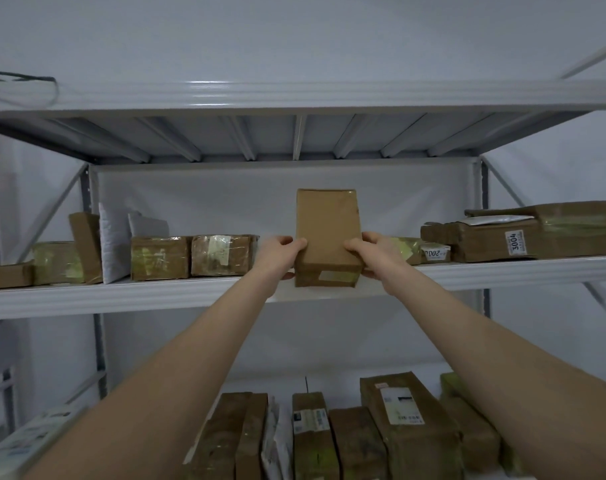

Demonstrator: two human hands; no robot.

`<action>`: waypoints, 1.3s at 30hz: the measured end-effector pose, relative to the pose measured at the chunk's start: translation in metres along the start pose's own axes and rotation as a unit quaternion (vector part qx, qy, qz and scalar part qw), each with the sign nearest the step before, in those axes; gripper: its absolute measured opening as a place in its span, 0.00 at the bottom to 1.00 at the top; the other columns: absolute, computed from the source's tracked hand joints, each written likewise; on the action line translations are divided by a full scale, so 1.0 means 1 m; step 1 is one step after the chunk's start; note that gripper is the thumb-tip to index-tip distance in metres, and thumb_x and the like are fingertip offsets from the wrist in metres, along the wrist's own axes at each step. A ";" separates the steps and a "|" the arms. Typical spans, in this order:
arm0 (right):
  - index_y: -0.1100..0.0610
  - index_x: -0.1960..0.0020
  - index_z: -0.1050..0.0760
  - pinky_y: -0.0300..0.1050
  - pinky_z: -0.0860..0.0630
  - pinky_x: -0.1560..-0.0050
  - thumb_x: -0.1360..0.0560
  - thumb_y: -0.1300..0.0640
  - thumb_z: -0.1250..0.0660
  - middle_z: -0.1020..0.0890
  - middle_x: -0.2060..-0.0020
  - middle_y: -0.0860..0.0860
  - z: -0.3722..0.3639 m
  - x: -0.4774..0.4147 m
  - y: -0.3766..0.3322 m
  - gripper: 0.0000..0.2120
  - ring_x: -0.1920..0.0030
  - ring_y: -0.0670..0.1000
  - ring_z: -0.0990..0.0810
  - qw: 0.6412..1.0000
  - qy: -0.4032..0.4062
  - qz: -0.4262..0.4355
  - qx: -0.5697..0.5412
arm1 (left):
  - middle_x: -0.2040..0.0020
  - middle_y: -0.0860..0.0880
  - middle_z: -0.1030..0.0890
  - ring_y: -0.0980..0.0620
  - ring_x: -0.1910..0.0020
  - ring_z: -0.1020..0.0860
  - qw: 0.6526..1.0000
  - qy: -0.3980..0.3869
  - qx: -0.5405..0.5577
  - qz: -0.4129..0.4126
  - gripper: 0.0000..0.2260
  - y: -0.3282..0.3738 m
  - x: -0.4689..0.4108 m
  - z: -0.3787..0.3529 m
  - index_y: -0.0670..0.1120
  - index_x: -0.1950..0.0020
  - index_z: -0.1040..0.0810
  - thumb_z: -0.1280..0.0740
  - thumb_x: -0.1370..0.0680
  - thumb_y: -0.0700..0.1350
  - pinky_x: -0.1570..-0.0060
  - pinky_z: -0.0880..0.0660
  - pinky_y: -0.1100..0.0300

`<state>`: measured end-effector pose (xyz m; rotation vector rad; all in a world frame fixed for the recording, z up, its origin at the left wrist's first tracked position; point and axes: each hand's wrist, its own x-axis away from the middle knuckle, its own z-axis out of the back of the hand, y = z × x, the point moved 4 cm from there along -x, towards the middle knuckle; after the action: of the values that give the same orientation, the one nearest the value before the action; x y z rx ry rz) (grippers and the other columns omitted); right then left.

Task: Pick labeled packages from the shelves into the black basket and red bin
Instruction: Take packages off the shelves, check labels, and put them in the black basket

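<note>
Picking step: left hand (283, 253) and right hand (370, 255) grip cardboard package (327, 226) at shelf (128, 292) edge; next, lower it clear.

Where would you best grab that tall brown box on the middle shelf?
Low on its two side faces, from the front, as the left hand and right hand do: the box stands upright at the shelf edge, with room on both sides.

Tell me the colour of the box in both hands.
Brown cardboard box, pale label low on it; head view.
</note>
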<state>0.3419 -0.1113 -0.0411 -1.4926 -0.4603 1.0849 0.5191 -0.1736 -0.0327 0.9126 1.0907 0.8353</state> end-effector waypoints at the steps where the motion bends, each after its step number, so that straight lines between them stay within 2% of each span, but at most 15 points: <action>1: 0.50 0.41 0.25 0.43 0.23 0.57 0.26 0.50 0.32 0.19 0.51 0.48 0.001 0.006 0.004 0.14 0.52 0.48 0.20 1.000 -0.011 -0.009 -0.010 | 0.41 0.45 0.22 0.46 0.46 0.22 1.000 -0.002 -0.005 -0.001 0.21 -0.002 0.006 0.001 0.43 0.30 0.30 0.37 0.21 0.51 0.50 0.22 0.53; 3: 0.51 0.39 0.25 0.47 0.22 0.50 0.24 0.47 0.33 0.19 0.51 0.48 0.005 0.014 0.015 0.15 0.50 0.50 0.20 0.999 -0.027 -0.027 -0.034 | 0.43 0.45 0.21 0.45 0.50 0.20 1.000 -0.007 -0.010 -0.003 0.20 -0.009 0.018 0.003 0.44 0.32 0.29 0.38 0.20 0.52 0.51 0.21 0.51; 6: 0.51 0.39 0.24 0.46 0.23 0.50 0.23 0.50 0.34 0.19 0.54 0.46 0.009 0.026 0.026 0.13 0.52 0.48 0.21 0.997 -0.037 -0.023 -0.062 | 0.45 0.45 0.20 0.45 0.54 0.20 1.000 -0.016 -0.002 -0.001 0.16 -0.018 0.036 0.002 0.47 0.33 0.27 0.39 0.20 0.51 0.52 0.20 0.50; 10: 0.47 0.49 0.24 0.47 0.25 0.48 0.21 0.51 0.37 0.20 0.55 0.45 0.013 0.041 0.038 0.04 0.55 0.48 0.20 0.991 -0.043 -0.063 -0.107 | 0.45 0.47 0.20 0.46 0.50 0.20 0.998 -0.028 0.048 0.007 0.15 -0.029 0.050 0.001 0.52 0.34 0.27 0.40 0.19 0.42 0.46 0.22 0.47; 13: 0.49 0.53 0.25 0.51 0.26 0.46 0.21 0.42 0.41 0.21 0.56 0.50 0.019 0.052 0.054 0.13 0.55 0.53 0.21 0.974 -0.053 -0.137 -0.172 | 0.45 0.49 0.18 0.48 0.49 0.19 0.997 -0.031 0.068 0.030 0.15 -0.039 0.060 -0.001 0.49 0.39 0.23 0.42 0.21 0.37 0.46 0.23 0.50; 16: 0.51 0.51 0.24 0.50 0.26 0.49 0.23 0.42 0.37 0.20 0.51 0.50 0.026 0.066 0.072 0.13 0.52 0.53 0.21 0.966 -0.056 -0.173 -0.182 | 0.45 0.48 0.18 0.47 0.49 0.19 0.994 -0.031 0.081 0.060 0.10 -0.050 0.070 -0.010 0.46 0.44 0.22 0.40 0.19 0.47 0.45 0.24 0.48; 19: 0.52 0.48 0.23 0.50 0.27 0.46 0.22 0.49 0.37 0.20 0.47 0.49 0.032 0.079 0.094 0.08 0.46 0.52 0.22 0.957 -0.074 -0.195 -0.202 | 0.48 0.47 0.18 0.46 0.48 0.20 0.994 -0.031 0.068 0.084 0.22 -0.060 0.078 -0.019 0.44 0.44 0.22 0.39 0.23 0.62 0.44 0.25 0.46; 22: 0.50 0.43 0.23 0.51 0.26 0.45 0.21 0.53 0.36 0.20 0.44 0.50 0.040 0.093 0.112 0.08 0.43 0.53 0.23 0.955 -0.101 -0.200 -0.196 | 0.50 0.48 0.19 0.45 0.47 0.21 0.991 -0.056 0.071 0.094 0.28 -0.070 0.090 -0.028 0.48 0.44 0.22 0.40 0.28 0.70 0.41 0.27 0.43; 25: 0.48 0.38 0.26 0.55 0.27 0.39 0.21 0.62 0.38 0.20 0.44 0.52 0.047 0.103 0.129 0.15 0.42 0.55 0.23 0.954 -0.117 -0.199 -0.191 | 0.50 0.50 0.19 0.46 0.49 0.21 0.986 -0.090 0.070 0.120 0.34 -0.082 0.099 -0.037 0.49 0.44 0.21 0.41 0.35 0.74 0.50 0.25 0.48; 28: 0.48 0.35 0.26 0.61 0.30 0.34 0.22 0.68 0.41 0.19 0.43 0.54 0.052 0.109 0.143 0.21 0.40 0.57 0.23 0.956 -0.116 -0.197 -0.185 | 0.57 0.51 0.20 0.46 0.54 0.22 0.976 -0.130 0.088 0.153 0.22 -0.093 0.108 -0.045 0.52 0.54 0.20 0.38 0.29 0.69 0.59 0.24 0.52; 31: 0.45 0.38 0.24 0.59 0.27 0.37 0.20 0.59 0.39 0.18 0.45 0.52 0.055 0.115 0.152 0.15 0.42 0.59 0.22 0.955 -0.105 -0.211 -0.179 | 0.51 0.47 0.21 0.46 0.50 0.23 0.970 -0.139 0.082 0.179 0.11 -0.112 0.114 -0.052 0.49 0.50 0.21 0.34 0.25 0.55 0.56 0.24 0.49; 33: 0.46 0.41 0.22 0.58 0.26 0.38 0.22 0.49 0.36 0.18 0.46 0.51 0.056 0.121 0.155 0.10 0.44 0.60 0.20 0.953 -0.112 -0.228 -0.166 | 0.44 0.44 0.21 0.46 0.48 0.24 0.972 -0.124 0.074 0.185 0.13 -0.122 0.119 -0.055 0.49 0.42 0.23 0.33 0.25 0.50 0.56 0.24 0.50; 35: 0.45 0.42 0.22 0.56 0.22 0.46 0.26 0.43 0.32 0.18 0.45 0.54 0.054 0.126 0.158 0.14 0.45 0.60 0.20 0.951 -0.135 -0.232 -0.155 | 0.41 0.43 0.22 0.45 0.46 0.24 0.971 -0.119 0.083 0.192 0.19 -0.130 0.121 -0.059 0.50 0.34 0.27 0.33 0.25 0.47 0.55 0.23 0.49; 37: 0.42 0.40 0.24 0.53 0.20 0.55 0.29 0.43 0.28 0.20 0.45 0.55 0.053 0.129 0.162 0.18 0.46 0.60 0.20 0.949 -0.146 -0.238 -0.149 | 0.43 0.44 0.22 0.46 0.47 0.24 0.969 -0.114 0.092 0.197 0.21 -0.136 0.123 -0.062 0.51 0.32 0.29 0.33 0.25 0.45 0.55 0.23 0.49; 39: 0.40 0.39 0.26 0.58 0.19 0.52 0.30 0.47 0.27 0.21 0.44 0.55 0.051 0.131 0.167 0.20 0.46 0.61 0.20 0.947 -0.147 -0.246 -0.148 | 0.46 0.46 0.21 0.48 0.50 0.23 0.969 -0.109 0.090 0.201 0.21 -0.143 0.124 -0.064 0.52 0.31 0.30 0.34 0.24 0.44 0.59 0.24 0.51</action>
<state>0.3160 -0.0201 -0.2383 -1.3636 -1.1826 0.8586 0.5043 -0.1064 -0.2205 1.3750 0.8086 0.9471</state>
